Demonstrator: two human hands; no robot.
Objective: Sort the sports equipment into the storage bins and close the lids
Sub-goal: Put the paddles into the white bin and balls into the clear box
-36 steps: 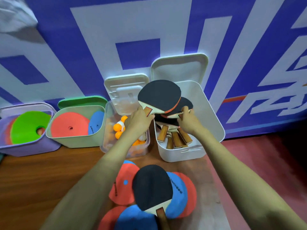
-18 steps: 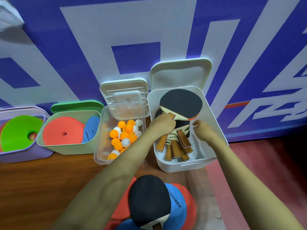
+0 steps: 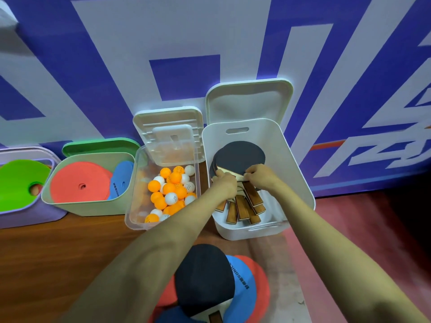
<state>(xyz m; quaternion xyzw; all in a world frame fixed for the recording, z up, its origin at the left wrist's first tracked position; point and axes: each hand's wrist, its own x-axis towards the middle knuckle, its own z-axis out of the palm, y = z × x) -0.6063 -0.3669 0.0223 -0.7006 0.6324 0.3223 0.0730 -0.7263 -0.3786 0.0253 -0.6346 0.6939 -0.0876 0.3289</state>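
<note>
Single view, worn on the person's head, facing forward and steeply down. The white bin (image 3: 292, 183) sits just right of centre and close. Both forearms run up from the bottom corners and meet over it, left hand (image 3: 225, 185) and right hand (image 3: 258, 176) gripping the paddles (image 3: 242, 155) inside. It's a wide-angle lens: the blue-and-white wall (image 3: 186, 38) behind the white bin bows and fills the upper half. Left of the white bin the row of other bins stretches away, the purple bin (image 3: 28, 215) cut by the frame edge. Nearer than the white bin, a loose paddle (image 3: 205, 278) on flat discs (image 3: 242, 287) looms large, cropped at the bottom edge, almost under the camera.
</note>
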